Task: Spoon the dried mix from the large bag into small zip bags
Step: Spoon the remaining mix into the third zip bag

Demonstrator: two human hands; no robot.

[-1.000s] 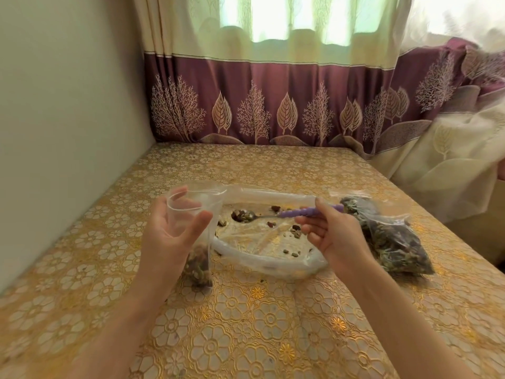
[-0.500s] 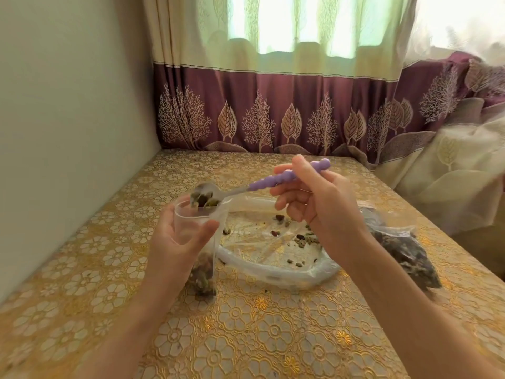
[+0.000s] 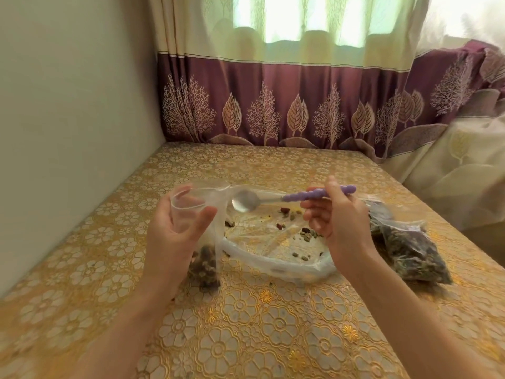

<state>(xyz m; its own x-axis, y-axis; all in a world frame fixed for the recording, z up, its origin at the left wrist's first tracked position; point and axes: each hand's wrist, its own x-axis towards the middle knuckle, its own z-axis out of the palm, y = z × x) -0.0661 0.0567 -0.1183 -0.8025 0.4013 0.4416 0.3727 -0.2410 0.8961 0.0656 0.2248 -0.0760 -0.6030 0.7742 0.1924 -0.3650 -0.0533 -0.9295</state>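
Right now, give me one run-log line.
left hand: holds small zip bag open | right hand: grips purple-handled spoon, bowl empty

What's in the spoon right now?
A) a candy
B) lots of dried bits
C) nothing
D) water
C: the spoon, held by its purple handle in the right hand, shows a bare shiny bowl beside the small bag in the left hand.
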